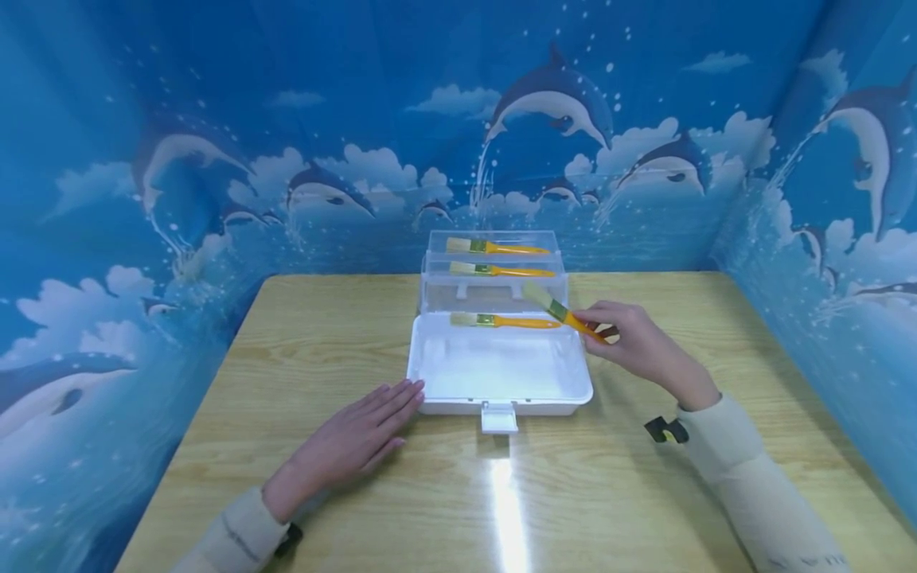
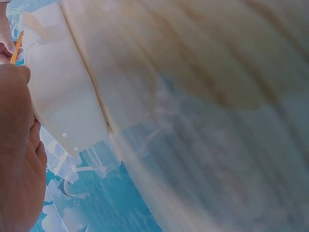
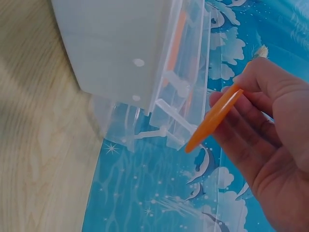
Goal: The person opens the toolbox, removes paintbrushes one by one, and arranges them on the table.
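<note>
- The right hand [image 1: 630,341] is pinching an orange-handled, pale-bristled paintbrush [image 1: 563,313], its bristles slanting back-left across the far-right corner of the white plastic box [image 1: 548,408].
- The left hand [image 1: 351,438], straight-fingered, is touching its near-left side.

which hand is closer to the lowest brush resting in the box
Right. The right hand is just right of that brush, holding another brush; the left hand is farther, at the front left corner of the box.

Table [image 1: 322,342]: pale yellow wood grain, glossy; bright streak of reflected light [image 1: 507,509] toward 6 o'clock. On table, toward 12 o'clock: open white plastic box [image 1: 497,370], latch [image 1: 499,419] at its 6 o'clock edge.
</note>
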A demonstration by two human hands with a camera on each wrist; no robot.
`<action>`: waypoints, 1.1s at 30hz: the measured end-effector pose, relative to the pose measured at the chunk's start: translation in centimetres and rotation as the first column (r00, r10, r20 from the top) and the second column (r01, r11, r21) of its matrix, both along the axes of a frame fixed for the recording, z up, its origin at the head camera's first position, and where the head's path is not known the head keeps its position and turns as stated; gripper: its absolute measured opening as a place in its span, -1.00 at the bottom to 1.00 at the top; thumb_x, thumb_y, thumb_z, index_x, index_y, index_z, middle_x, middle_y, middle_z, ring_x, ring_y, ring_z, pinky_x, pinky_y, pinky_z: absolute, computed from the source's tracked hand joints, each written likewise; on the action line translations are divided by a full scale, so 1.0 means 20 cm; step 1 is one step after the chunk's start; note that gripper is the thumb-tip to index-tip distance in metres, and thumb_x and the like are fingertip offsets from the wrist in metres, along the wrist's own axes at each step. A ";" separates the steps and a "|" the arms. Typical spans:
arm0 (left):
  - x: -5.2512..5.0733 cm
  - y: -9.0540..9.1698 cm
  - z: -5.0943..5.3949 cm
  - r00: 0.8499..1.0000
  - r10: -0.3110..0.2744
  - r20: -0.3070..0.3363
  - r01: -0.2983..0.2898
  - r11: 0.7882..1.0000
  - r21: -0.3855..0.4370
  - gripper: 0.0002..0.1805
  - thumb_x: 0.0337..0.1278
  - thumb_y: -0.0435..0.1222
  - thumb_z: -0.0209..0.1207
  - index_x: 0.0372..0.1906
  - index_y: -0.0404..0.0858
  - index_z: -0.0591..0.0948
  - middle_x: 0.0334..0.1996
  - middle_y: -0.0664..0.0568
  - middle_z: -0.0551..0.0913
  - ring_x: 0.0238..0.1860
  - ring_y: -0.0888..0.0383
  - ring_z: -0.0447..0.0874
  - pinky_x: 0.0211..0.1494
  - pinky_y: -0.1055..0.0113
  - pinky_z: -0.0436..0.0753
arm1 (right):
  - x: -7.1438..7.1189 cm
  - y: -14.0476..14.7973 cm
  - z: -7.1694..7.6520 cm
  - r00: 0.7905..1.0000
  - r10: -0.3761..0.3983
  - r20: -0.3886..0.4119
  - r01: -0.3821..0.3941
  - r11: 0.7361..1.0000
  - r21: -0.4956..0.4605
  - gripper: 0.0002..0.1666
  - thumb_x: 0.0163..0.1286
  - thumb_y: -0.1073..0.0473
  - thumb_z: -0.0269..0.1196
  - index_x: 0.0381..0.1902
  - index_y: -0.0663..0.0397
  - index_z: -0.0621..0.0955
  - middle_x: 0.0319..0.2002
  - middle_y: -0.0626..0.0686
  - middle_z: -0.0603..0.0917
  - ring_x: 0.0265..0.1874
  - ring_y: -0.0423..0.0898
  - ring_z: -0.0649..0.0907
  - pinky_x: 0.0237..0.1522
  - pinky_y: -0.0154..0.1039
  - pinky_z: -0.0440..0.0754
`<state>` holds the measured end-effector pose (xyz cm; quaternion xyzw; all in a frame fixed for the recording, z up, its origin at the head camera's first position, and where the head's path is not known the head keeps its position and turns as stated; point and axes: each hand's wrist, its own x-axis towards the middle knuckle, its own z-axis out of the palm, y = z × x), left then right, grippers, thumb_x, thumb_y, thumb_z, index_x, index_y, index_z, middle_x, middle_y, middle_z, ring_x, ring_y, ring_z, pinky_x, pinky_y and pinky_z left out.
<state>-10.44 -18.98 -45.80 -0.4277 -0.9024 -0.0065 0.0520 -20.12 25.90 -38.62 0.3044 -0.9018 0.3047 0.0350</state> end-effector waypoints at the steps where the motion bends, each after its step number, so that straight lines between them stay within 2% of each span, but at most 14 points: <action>1: 0.00 0.00 0.00 1.000 0.001 0.002 -0.001 1.000 -0.001 -0.29 0.59 -0.05 -0.06 0.63 -0.22 0.04 0.64 -0.03 -0.01 0.63 0.03 0.00 0.66 0.09 0.10 | 0.00 0.00 0.00 1.000 -0.001 -0.002 0.001 1.000 0.000 -0.53 0.29 0.47 0.34 0.18 0.30 0.66 -0.14 0.11 0.74 -0.20 -0.04 0.74 -0.27 -0.25 0.82; 9: 0.01 0.00 0.01 1.000 0.001 0.004 -0.001 1.000 0.004 -0.30 0.60 -0.05 -0.08 0.63 -0.22 0.05 0.65 -0.03 0.00 0.63 0.04 0.01 0.66 0.12 0.07 | 0.01 0.02 -0.02 0.999 -0.038 -0.016 0.038 0.999 -0.006 -0.53 0.28 0.49 0.33 0.17 0.32 0.65 -0.11 0.14 0.74 -0.21 0.00 0.75 -0.29 -0.17 0.84; 17: 0.00 0.00 0.01 1.000 0.002 0.013 -0.002 1.000 0.002 -0.30 0.60 -0.06 -0.07 0.63 -0.22 0.04 0.65 -0.03 -0.01 0.63 0.04 0.00 0.67 0.12 0.07 | 0.01 0.03 -0.05 0.997 -0.077 -0.032 0.076 0.997 -0.029 -0.55 0.29 0.49 0.31 0.17 0.38 0.64 -0.10 0.21 0.73 -0.21 0.04 0.75 -0.31 -0.17 0.84; 25: 0.00 0.00 0.00 1.000 0.001 -0.007 -0.001 1.000 -0.001 -0.29 0.58 -0.06 -0.05 0.62 -0.23 0.06 0.64 -0.05 0.01 0.62 0.03 0.01 0.66 0.09 0.10 | 0.01 0.04 -0.08 0.987 -0.152 -0.047 0.149 0.986 -0.074 -0.58 0.29 0.48 0.30 0.13 0.39 0.66 -0.11 0.26 0.74 -0.22 0.10 0.76 -0.35 -0.25 0.83; 33: 0.00 0.01 0.01 1.000 0.009 0.023 -0.009 1.000 0.003 -0.29 0.59 -0.07 -0.04 0.63 -0.22 0.04 0.65 -0.03 -0.01 0.63 0.03 0.00 0.66 0.10 0.10 | 0.00 0.05 -0.11 0.972 -0.211 -0.102 0.196 0.971 -0.138 -0.59 0.24 0.51 0.31 0.08 0.44 0.66 -0.13 0.30 0.74 -0.29 0.13 0.77 -0.40 -0.23 0.83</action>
